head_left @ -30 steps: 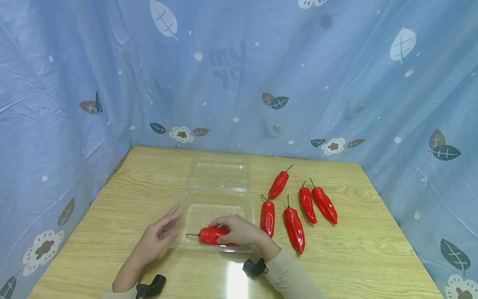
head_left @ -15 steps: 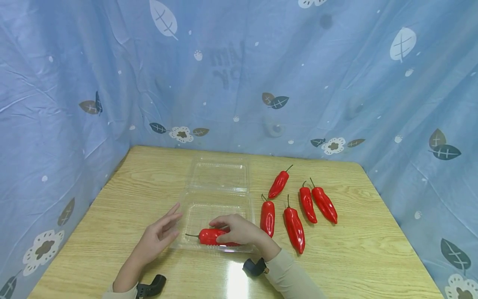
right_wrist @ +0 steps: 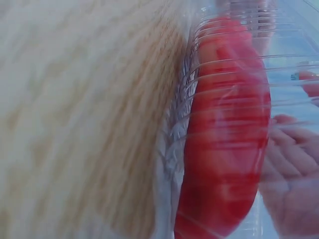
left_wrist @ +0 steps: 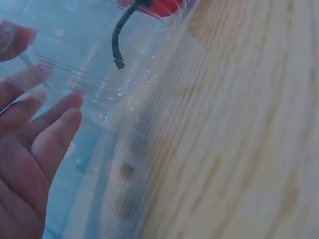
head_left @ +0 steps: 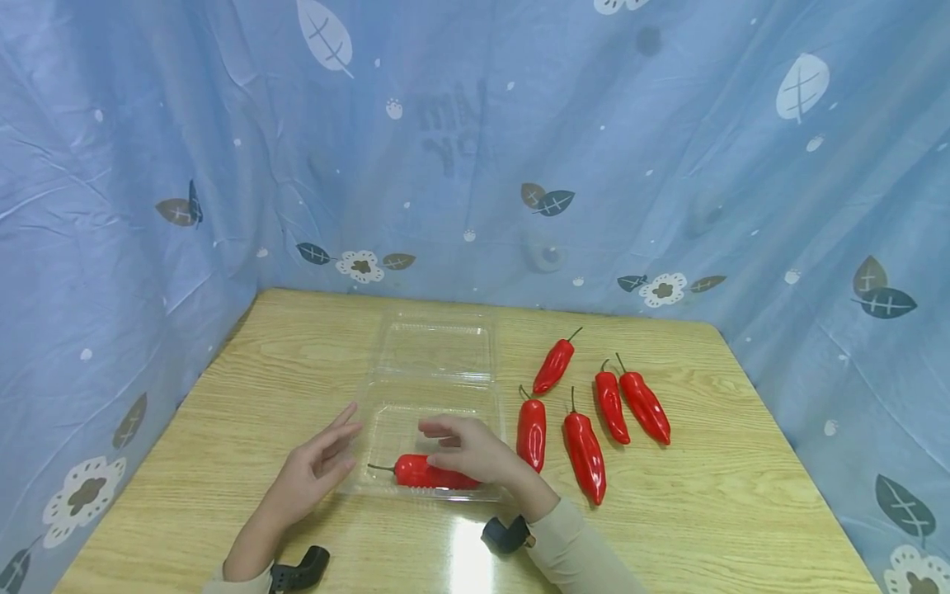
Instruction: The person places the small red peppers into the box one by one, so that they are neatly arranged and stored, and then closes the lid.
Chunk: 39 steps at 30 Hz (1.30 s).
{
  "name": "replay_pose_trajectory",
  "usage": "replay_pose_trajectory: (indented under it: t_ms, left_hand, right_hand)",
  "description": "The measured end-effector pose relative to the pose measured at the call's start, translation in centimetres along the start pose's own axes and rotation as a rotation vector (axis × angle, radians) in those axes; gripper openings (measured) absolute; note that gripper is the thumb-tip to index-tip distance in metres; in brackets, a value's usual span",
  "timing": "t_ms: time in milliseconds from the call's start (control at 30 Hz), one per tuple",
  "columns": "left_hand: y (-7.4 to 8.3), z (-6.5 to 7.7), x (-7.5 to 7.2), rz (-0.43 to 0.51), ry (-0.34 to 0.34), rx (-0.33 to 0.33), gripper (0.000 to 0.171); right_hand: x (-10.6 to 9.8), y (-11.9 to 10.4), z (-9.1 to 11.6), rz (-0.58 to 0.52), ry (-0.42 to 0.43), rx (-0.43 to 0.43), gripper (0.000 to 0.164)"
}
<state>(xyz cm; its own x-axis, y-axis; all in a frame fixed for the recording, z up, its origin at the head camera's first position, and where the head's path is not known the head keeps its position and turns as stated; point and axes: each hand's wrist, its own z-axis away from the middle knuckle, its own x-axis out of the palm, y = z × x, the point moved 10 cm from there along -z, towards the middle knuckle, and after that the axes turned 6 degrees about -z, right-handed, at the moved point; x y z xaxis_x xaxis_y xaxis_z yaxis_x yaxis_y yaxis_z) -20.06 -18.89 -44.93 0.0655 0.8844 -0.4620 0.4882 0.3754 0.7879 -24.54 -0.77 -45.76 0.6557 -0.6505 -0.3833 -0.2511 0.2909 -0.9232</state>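
One red pepper [head_left: 419, 471] lies along the near side of a clear plastic clamshell box [head_left: 393, 425], its green stem pointing left. Just above that pepper is my right hand [head_left: 475, 450], its fingers loosely extended and holding nothing. In the right wrist view the pepper [right_wrist: 227, 129] shows through the ribbed wall, with the hand [right_wrist: 294, 169] behind it. My left hand [head_left: 315, 470] is at the box's left side, fingers spread and relaxed. The left wrist view has those fingers [left_wrist: 57, 127] right at the clear wall, near the pepper's stem [left_wrist: 117, 42].
Several more red peppers lie on the wooden table right of the box, the nearest being one pepper [head_left: 531, 433] close to its right wall. The box's lid [head_left: 438, 346] is folded back flat behind it. A blue patterned curtain [head_left: 475, 148] surrounds the table [head_left: 712, 495].
My right hand has let go of the pepper in the box and lifted slightly, its fingers opening. The pepper stays by the near wall. My left hand has barely moved.
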Motion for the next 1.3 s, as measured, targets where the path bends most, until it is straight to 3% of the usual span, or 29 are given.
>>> replay_pose_trajectory:
  t_ms: [267, 500, 833, 1033, 1300]
  left_hand:
    - [0.3, -0.1, -0.1, -0.018, 0.005, 0.001, 0.042]
    - [0.4, -0.3, -0.2, -0.032, -0.003, 0.001, 0.042]
    - [0.3, 0.0, 0.0, -0.006, -0.013, -0.011, 0.042]
    - [-0.3, 0.1, 0.0, 0.012, -0.001, -0.03, 0.041]
    - [-0.4, 0.1, 0.0, -0.009, 0.002, -0.025, 0.041]
  right_hand:
    - [-0.9, -0.5, 0.3, -0.126, 0.071, -0.069, 0.047]
    - [-1.9, -4.4, 1.3, -0.223, 0.115, -0.121, 0.047]
    - [-2.5, -3.4, 1.9, -0.349, 0.168, -0.329, 0.05]
    - [-3.4, -3.5, 2.8, -0.328, 0.188, -0.347, 0.05]
    - [-7.2, -3.3, 5.4, -0.292, 0.305, -0.398, 0.048]
